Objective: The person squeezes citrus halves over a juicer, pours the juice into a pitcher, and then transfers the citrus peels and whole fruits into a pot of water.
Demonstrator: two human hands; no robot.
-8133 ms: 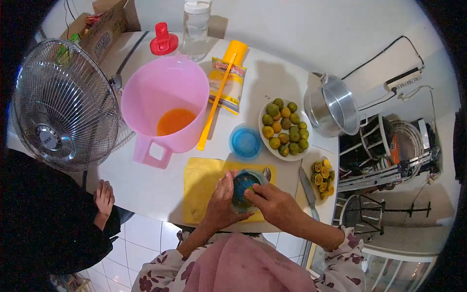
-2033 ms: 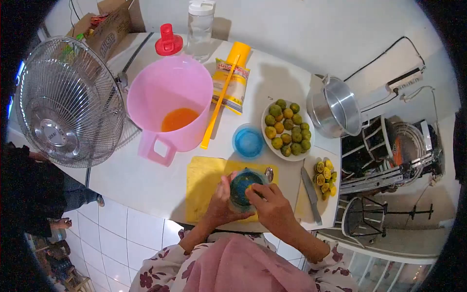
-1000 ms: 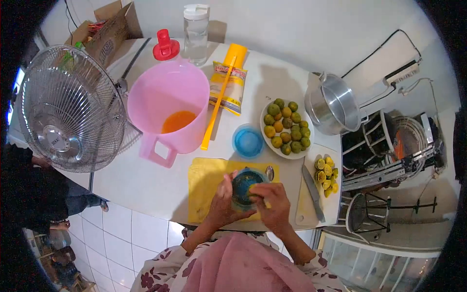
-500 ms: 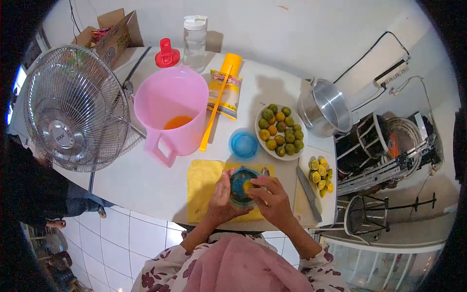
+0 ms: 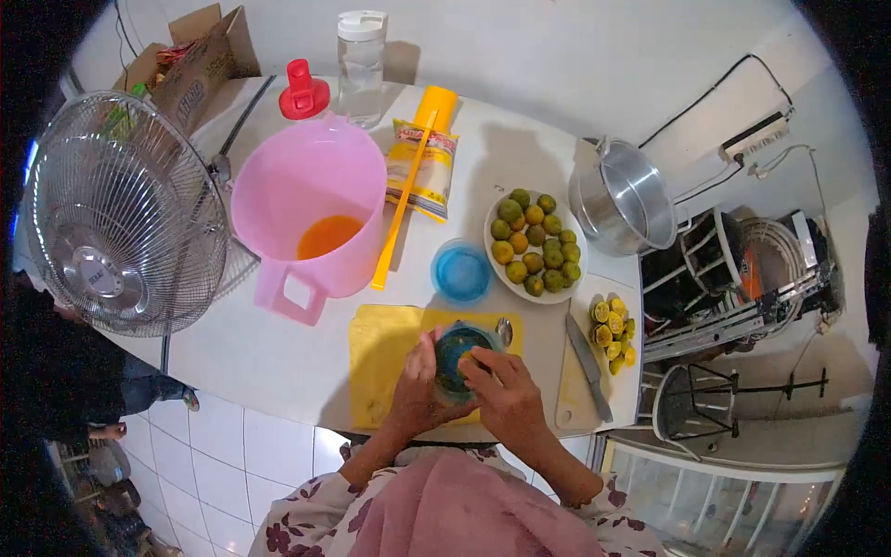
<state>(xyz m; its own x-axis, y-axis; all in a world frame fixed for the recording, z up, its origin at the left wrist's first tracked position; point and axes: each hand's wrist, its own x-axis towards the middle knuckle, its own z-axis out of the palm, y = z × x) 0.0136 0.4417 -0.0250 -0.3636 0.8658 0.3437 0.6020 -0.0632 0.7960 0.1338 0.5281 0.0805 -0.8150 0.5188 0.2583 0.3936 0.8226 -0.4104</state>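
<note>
My left hand (image 5: pixel 418 395) is wrapped round the near left side of a round bluish container (image 5: pixel 448 356) on a folded yellow cloth (image 5: pixel 373 348). Bits of pulp seem to cling inside it. Over the container's right part, my right hand (image 5: pixel 508 395) pinches a citrus half (image 5: pixel 466 360), mostly hidden by the fingers. A metal spoon (image 5: pixel 504 330) lies just beyond the right hand. To the right, a knife (image 5: pixel 587 362) rests on a cutting board (image 5: pixel 569 401), next to several cut citrus halves (image 5: pixel 614 327).
A plate (image 5: pixel 548 295) of whole green-orange citrus (image 5: pixel 535 235) and a blue dish (image 5: pixel 462 272) sit farther back. A pink jug (image 5: pixel 348 265) holds orange liquid, near a yellow-wrapped packet (image 5: pixel 432 167). A fan (image 5: pixel 125 213) stands left, a metal pot (image 5: pixel 617 209) right. Another person (image 5: pixel 83 371) is at far left.
My right hand has shifted slightly left and turned, carrying the citrus half further over the container. More of the spoon shows. The whole view has shifted a little.
</note>
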